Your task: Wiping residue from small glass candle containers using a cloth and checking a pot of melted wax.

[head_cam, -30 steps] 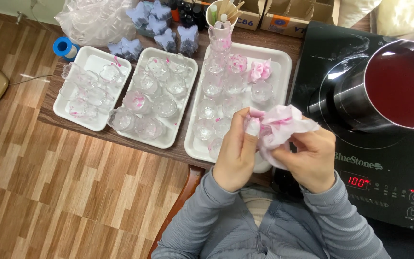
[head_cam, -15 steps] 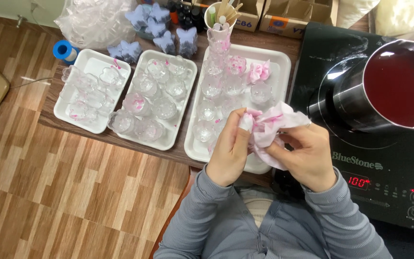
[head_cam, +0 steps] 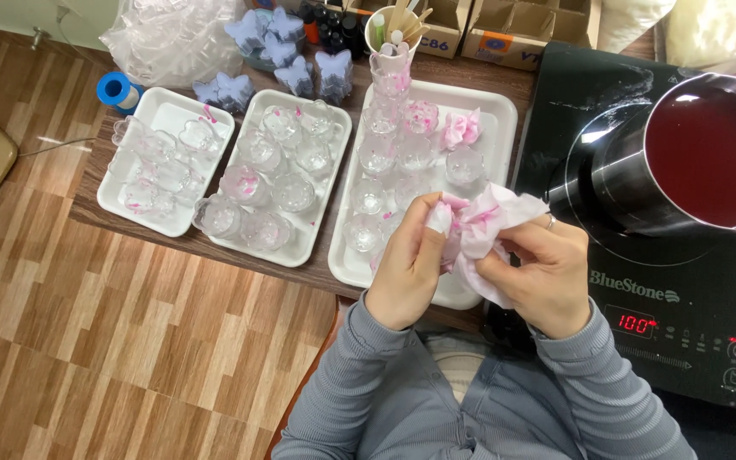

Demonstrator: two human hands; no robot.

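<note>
Both hands work a crumpled white tissue (head_cam: 489, 223) stained pink, held over the near end of the right white tray (head_cam: 493, 106). My left hand (head_cam: 409, 271) pinches its left side, thumb up, and may hold something small inside the tissue; I cannot tell. My right hand (head_cam: 543, 277) grips the tissue from the right, a ring on one finger. Several small clear cups (head_cam: 385, 153) with pink traces fill that tray, along with a pink flower-shaped piece (head_cam: 460, 128).
Two more white trays (head_cam: 162, 106) (head_cam: 304, 247) of clear cups lie to the left. A steel pot (head_cam: 632, 179) of dark red liquid sits on a black induction cooker (head_cam: 683, 298) at right. Purple butterfly shapes (head_cam: 300, 68), a cup of sticks (head_cam: 393, 21), cardboard boxes and a blue tape roll (head_cam: 115, 88) stand behind.
The hands shifted slightly left and closer together, bunching the tissue tighter between them. Nothing else on the table moved.
</note>
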